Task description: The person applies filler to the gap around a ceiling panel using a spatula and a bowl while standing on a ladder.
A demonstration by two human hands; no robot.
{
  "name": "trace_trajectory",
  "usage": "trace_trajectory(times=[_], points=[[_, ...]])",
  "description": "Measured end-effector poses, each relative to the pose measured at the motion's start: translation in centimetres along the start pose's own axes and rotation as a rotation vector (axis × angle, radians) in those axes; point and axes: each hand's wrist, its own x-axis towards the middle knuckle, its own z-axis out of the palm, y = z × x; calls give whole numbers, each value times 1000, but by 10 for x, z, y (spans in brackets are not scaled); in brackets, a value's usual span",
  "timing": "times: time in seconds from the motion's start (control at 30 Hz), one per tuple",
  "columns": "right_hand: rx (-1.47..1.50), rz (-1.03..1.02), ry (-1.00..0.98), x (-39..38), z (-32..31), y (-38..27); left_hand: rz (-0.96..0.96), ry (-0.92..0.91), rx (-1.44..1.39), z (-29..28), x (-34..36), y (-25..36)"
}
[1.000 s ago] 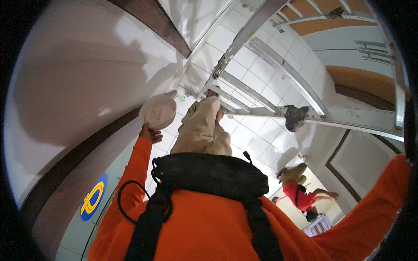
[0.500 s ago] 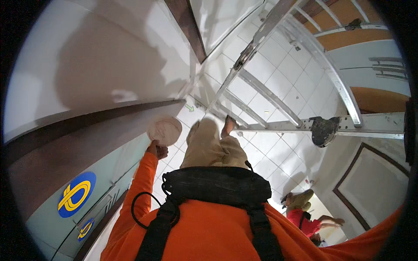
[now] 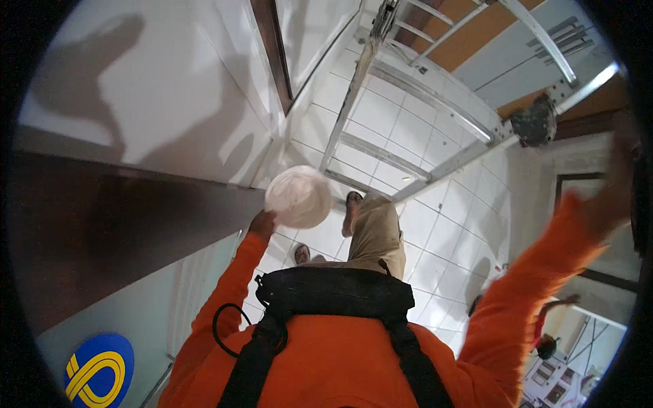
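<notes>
My left hand point(image 3: 262, 224) is closed on the rim of a round, pale tub point(image 3: 299, 197). Inside the tub is a whitish, smeared material, and it hangs in front of my left leg. At the far right my right hand point(image 3: 615, 180) is raised toward the picture's edge, smeared by motion, so its fingers cannot be made out. An aluminium ladder point(image 3: 435, 183) spreads over the floor ahead, between my feet and the far wall; its black joint point(image 3: 534, 121) lies left of my right hand.
To the left are a white wall point(image 3: 170, 81), a dark brown band point(image 3: 102, 231) and a greenish panel with a blue and yellow round sign point(image 3: 100, 370). White floor tiles point(image 3: 428, 238) lie below. Another person point(image 3: 546, 345) is partly visible behind my right arm.
The tub and my left hand have moved right and forward. My right arm has come up into view on the right. My legs have stepped, and the ladder sits differently in the view.
</notes>
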Motion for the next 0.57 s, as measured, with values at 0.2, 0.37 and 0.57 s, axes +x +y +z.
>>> trace_trajectory(times=[0.2,0.37,0.57], points=[[370,794,76,-267,7,-32,1080,-155,951,109,28,127],[43,942,455,-405,-98,-59,1067,-320,954,225,73,206],[-50,1375,674,-625,-277,-105,368,-709,1424,354,109,265]])
